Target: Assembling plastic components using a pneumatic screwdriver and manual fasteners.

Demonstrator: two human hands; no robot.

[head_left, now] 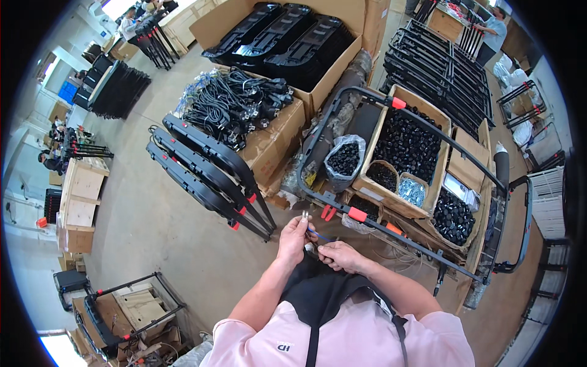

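Note:
My left hand (292, 241) is held up in front of my chest, its thumb and fingers closed on a small silver metal connector (305, 215). A thin blue wire (319, 235) runs from beside those fingers toward the right. Slightly lower and to the right, my right hand (340, 256) is closed around a thin dark cable (313, 243) that stretches between both hands. Its far end is hidden by my fingers and the black apron (324, 293). Beyond my hands lies a black tubular frame (400, 233) with red clips, resting across the parts boxes.
Black knobs fill a wooden box (365, 183), with small cartons of silver hardware inside. A clear bag (361, 147) holds more black parts. Bundled black cables (229, 101) lie on a carton, with folded black frames (205, 165) leaning at left. Other people work far off.

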